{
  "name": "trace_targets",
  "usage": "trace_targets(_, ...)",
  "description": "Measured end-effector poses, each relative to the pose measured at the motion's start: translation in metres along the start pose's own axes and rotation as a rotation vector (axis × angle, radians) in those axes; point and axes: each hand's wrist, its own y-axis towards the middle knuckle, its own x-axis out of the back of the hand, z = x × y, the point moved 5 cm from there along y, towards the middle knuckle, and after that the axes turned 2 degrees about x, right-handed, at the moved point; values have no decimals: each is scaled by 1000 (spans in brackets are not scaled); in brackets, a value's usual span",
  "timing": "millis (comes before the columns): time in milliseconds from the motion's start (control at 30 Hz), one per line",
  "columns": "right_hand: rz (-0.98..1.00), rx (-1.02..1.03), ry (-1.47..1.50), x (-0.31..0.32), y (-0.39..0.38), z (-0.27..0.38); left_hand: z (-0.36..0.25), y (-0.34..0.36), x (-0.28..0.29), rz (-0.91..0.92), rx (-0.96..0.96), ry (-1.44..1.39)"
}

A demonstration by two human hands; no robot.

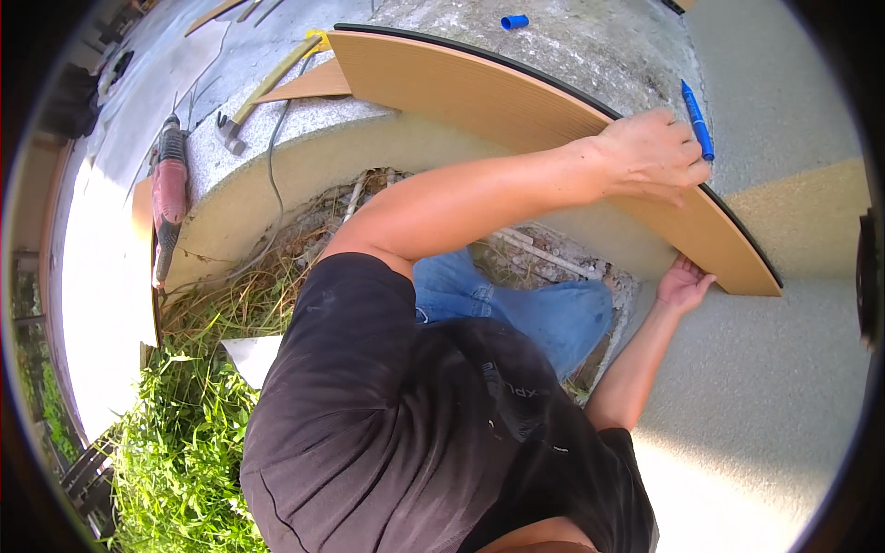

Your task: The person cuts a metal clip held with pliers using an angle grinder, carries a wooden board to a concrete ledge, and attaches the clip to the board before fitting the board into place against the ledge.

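Note:
A long wood-grain panel with a black edge strip slants along the edge of the concrete ledge. My left hand reaches across and is closed over its upper edge, near the right end. Below, my right hand holds the panel's lower edge, palm turned up; some of its fingers are hidden. An uncapped blue marker is right beside my left fingertips; I cannot tell whether they touch it. Its blue cap lies farther off on the concrete.
A claw hammer and a smaller wood-grain offcut lie on the curved ledge at left. A red power tool rests nearby, with a grey cable. White pipes and dry grass are below; a rough grey wall stands at right.

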Motion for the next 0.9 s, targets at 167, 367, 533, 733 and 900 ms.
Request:
trace_targets(167,21,2,43,3,4,-4,73,-94,78,-189,228,217)
trace_targets(367,57,14,26,-1,4,2,177,-302,145,-236,781,537)
trace_targets(533,22,14,-7,0,-1,-6,208,-343,149,-10,995,280)
trace_targets(733,58,52,-80,3,-9,13,211,-331,109,172,1192,-492)
trace_targets(900,-8,-17,-80,14,4,-9,230,-354,104,-153,1204,-745)
